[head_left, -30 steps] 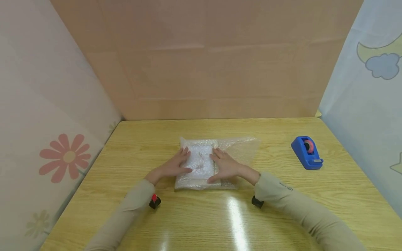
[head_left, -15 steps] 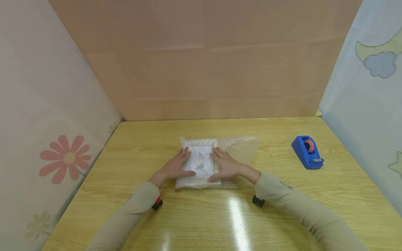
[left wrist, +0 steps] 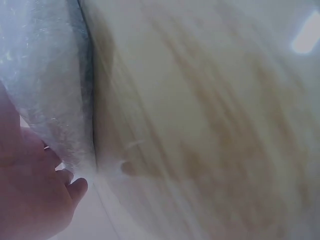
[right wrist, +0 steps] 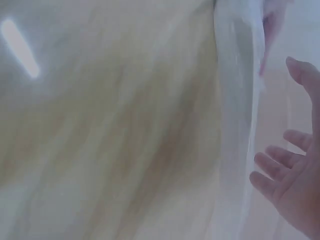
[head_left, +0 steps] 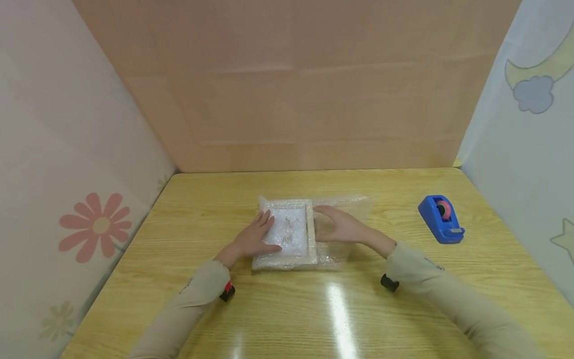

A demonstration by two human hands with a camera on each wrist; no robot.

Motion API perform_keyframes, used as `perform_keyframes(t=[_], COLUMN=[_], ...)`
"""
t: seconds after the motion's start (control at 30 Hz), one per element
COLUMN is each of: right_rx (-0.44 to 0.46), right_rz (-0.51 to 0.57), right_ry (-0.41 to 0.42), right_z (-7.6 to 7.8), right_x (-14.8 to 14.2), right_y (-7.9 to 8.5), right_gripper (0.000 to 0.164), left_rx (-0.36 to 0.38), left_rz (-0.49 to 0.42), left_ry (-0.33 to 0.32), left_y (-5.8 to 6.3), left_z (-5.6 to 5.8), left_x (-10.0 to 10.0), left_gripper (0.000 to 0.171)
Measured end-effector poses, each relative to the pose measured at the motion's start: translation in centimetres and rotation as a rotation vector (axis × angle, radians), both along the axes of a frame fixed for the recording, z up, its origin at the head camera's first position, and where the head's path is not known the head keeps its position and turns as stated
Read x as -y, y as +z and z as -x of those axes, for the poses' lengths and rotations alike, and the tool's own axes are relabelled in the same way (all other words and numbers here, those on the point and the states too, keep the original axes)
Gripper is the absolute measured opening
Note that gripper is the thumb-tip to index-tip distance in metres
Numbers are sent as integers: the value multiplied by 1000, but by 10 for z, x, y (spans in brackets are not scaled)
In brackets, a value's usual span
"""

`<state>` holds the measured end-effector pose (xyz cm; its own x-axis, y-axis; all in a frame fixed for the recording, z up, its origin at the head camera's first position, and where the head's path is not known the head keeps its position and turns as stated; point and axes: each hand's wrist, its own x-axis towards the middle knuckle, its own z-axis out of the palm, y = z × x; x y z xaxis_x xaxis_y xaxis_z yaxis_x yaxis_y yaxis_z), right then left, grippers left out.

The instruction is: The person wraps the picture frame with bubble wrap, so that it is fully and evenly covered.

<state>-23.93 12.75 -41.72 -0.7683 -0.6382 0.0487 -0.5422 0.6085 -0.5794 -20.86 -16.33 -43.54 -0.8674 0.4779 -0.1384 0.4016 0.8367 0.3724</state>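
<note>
A white picture frame (head_left: pixel 311 232) lies flat on the table, its left part covered by bubble wrap (head_left: pixel 331 257). The sheet also extends out to the frame's right. My left hand (head_left: pixel 251 240) rests on the wrapped left side, fingers extended and thumb toward the middle. The left wrist view has the wrap's edge (left wrist: pixel 47 65) beside that hand (left wrist: pixel 32 190). Just right of the frame, my right hand (head_left: pixel 344 227) is over the loose sheet with nothing gripped. Its fingers (right wrist: pixel 272 165) appear spread and relaxed in the right wrist view, near the wrap's raised edge (right wrist: pixel 234 100).
A blue tape dispenser (head_left: pixel 441 219) with a pink-cored roll stands at the table's right. Brown paper (head_left: pixel 291 89) covers the wall behind the wooden table (head_left: pixel 287 309). Patterned walls (head_left: pixel 100 227) flank both sides.
My right hand has lifted off the frame's right side and moved right, over the loose bubble wrap, uncovering the frame's right border. The left hand stays on the left side.
</note>
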Motion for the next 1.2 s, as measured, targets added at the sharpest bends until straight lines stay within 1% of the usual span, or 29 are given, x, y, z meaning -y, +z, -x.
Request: perform_keyframes(t=[0.13, 0.27, 0.37, 0.5, 0.57, 0.63, 0.73, 0.87, 1.07, 1.13, 1.2], right_rx=[-12, -15, 14, 38, 46, 74, 141, 245, 443, 476, 474], right_rz=[28, 41, 51, 34, 30, 48, 86, 152, 385, 452, 504], right_ry=[-87, -183, -274, -381, -420, -450, -476, -480, -464, -472, -484], right_z=[12, 26, 34, 39, 40, 42, 43, 45, 45, 43, 41], right_x=[-28, -59, -79, -97, -103, -108, -112, -115, -111, -108, -106], right_y=[4, 4, 3, -1, -5, -9, -13, -18, -21, -20, -20], right_gripper=[78, 75, 73, 72, 72, 72, 71, 70, 63, 61, 59], left_rx=[0, 4, 11, 16, 11, 9, 6, 15, 20, 20, 24], left_rz=[-29, -49, -46, -53, -62, -59, -60, -67, -76, -70, -69], left_ry=[8, 19, 33, 44, 42, 40, 39, 43, 43, 42, 43], left_y=[1, 2, 2, 2, 2, 1, 0, 0, 1, 1, 1], left_z=[-1, -1, -1, -1, -1, -1, -1, -1, -2, -1, -1], left_x=[1, 1, 1, 1, 1, 1, 1, 1, 1, 0, 0], left_gripper=[92, 92, 93, 93, 93, 93, 93, 93, 93, 93, 93])
